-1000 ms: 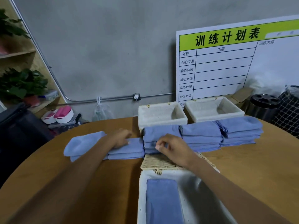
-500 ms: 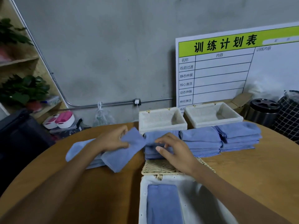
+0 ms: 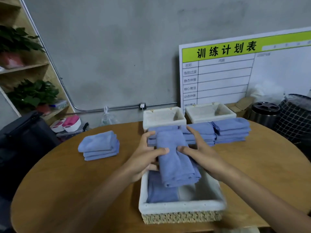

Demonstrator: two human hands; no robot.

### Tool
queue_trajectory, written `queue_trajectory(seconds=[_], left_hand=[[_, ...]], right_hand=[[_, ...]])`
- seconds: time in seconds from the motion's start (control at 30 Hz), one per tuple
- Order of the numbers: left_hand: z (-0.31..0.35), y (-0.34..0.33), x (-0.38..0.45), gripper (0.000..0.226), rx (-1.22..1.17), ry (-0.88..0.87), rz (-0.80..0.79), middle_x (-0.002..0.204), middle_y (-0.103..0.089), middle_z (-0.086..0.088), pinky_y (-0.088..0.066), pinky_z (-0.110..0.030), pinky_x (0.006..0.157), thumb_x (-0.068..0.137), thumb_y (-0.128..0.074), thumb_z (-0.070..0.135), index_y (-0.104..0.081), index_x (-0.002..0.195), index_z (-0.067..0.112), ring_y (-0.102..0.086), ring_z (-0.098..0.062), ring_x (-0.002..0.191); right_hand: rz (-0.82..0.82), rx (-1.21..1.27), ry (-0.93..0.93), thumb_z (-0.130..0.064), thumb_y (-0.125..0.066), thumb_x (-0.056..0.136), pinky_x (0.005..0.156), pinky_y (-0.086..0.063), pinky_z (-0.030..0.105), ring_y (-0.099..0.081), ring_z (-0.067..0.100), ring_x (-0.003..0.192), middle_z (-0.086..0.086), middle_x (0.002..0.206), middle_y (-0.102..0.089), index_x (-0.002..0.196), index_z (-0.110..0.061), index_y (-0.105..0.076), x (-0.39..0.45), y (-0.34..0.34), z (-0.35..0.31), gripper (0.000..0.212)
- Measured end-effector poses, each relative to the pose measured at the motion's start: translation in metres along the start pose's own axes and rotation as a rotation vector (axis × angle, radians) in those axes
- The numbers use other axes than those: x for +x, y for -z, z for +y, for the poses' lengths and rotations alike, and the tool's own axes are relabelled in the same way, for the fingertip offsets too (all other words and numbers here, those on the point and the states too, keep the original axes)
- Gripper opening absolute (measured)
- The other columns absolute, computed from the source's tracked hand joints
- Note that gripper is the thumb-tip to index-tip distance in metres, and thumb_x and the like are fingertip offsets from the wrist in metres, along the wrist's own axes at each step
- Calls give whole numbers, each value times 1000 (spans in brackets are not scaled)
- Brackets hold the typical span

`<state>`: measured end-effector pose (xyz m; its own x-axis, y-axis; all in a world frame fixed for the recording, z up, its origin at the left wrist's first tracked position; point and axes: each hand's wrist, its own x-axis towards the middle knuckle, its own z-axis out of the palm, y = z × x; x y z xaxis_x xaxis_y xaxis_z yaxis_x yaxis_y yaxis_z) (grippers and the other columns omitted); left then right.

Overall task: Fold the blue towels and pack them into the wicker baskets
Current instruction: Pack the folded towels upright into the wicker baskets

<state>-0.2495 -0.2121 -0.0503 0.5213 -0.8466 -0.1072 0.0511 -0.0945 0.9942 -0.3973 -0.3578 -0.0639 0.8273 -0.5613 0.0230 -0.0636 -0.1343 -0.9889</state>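
A person holds one folded blue towel [image 3: 175,158] between both hands, just above the open near wicker basket [image 3: 181,214] on a round wooden worktop [image 3: 70,190]. The left hand [image 3: 143,162] grips the towel's left edge, thumb lying across the top and fingers [image 3: 148,137] curled along the side. The right hand [image 3: 200,152] mirrors it on the right edge, thumb on top, fingers spread and extended along the cloth. The step in hand appears to be packing: the towel is folded and is being carried to the basket. Beneath the fingers, another blue towel [image 3: 159,190] already lies flat on the basket's left side, while the white lining to its right is bare. The held towel's long axis runs away from the person, its far end pointing toward the wall and its near end drooping into the basket. The next move likely calls for shifting it slightly right and lowering it flat into the bare side, keeping the folds together. Beyond the fingertips sit stacks of folded towels [image 3: 217,132] and two more empty baskets [image 3: 164,116]; a smaller stack [image 3: 99,146] lies well to the left.
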Motion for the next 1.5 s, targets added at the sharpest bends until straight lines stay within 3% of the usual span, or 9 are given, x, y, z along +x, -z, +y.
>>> queue_trajectory(seconds=[0.17, 0.27, 0.4, 0.6, 0.7, 0.83, 1.0, 1.2, 1.5], left_hand=[[-37, -25, 0, 48, 218, 12, -139, 110, -68, -17, -59, -51, 74, 89, -74, 11, -45, 118, 36, -71, -34, 96], [-55, -32, 9, 31, 257, 33, -192, 110, -60, -24, -52, -37, 59, 91, -72, 12, -48, 105, 23, -65, -34, 81], [-69, -31, 19, 31, 316, 8, -189, 104, -51, -30, -40, -31, 52, 87, -75, 15, -47, 98, 22, -47, -24, 65], [-92, -36, 17, 35, 436, -106, -128, 91, -48, -15, -34, -29, 60, 80, -77, 14, -48, 92, 30, -41, -10, 64], [-98, -36, 20, 34, 476, -65, -136, 85, -49, -2, -36, -29, 63, 82, -77, 15, -48, 97, 24, -42, -9, 66], [-97, -40, 21, 35, 630, -120, -170, 80, -48, 12, -34, -22, 61, 85, -78, 20, -48, 104, 18, -45, 1, 61], [-79, -37, 17, 51, 914, -137, -286, 114, -54, 5, -46, -27, 75, 88, -73, 44, -50, 131, 29, -58, -7, 85], [-70, -7, 28, 89, 1291, -362, -389, 133, -34, 16, -37, -33, 104, 78, -62, 76, -42, 150, 29, -39, -7, 123], [-89, -20, 31, 97, 1511, -385, -276, 144, -33, 17, -31, -37, 104, 69, -55, 87, -33, 148, 35, -30, -13, 131]], right_hand=[[-123, -284, -55, -25, -69, 93, 88, -44, 5, -39, -3, 127, -25, 147, -29, 157, -40, -1, -28, 28, 19, 94], [-172, -441, -83, -28, -65, 95, 72, -42, 4, -48, -12, 104, -20, 137, -43, 157, -36, 6, -31, 32, 23, 94], [-185, -706, -63, -26, -60, 98, 57, -36, 19, -53, 1, 65, -9, 75, -52, 156, -33, 13, -27, 20, 27, 93], [-202, -878, -63, -23, -59, 99, 63, -39, 29, -48, 15, 67, 5, 83, -49, 153, -34, 25, -25, 4, 40, 100], [-217, -963, -66, -25, -60, 98, 61, -37, 26, -48, 14, 71, -1, 84, -46, 156, -31, 15, -21, 3, 37, 95], [-91, -1174, 58, -25, -62, 96, 80, -50, 32, -58, 26, 102, 7, 126, -43, 158, -29, 3, -28, 8, 25, 90], [-127, -1124, 367, -34, -79, 81, 93, -48, 38, -53, 18, 110, -7, 124, -61, 130, -25, -61, -23, 38, 37, 53], [-358, -1226, 211, -70, -62, 79, 106, -33, 36, -39, 11, 131, -12, 136, -54, 137, -29, -54, -17, 39, 51, 72], [-398, -1428, 153, -59, -75, 71, 115, -20, 38, -28, 13, 140, -13, 149, -38, 142, -22, -46, -15, 26, 49, 85]])
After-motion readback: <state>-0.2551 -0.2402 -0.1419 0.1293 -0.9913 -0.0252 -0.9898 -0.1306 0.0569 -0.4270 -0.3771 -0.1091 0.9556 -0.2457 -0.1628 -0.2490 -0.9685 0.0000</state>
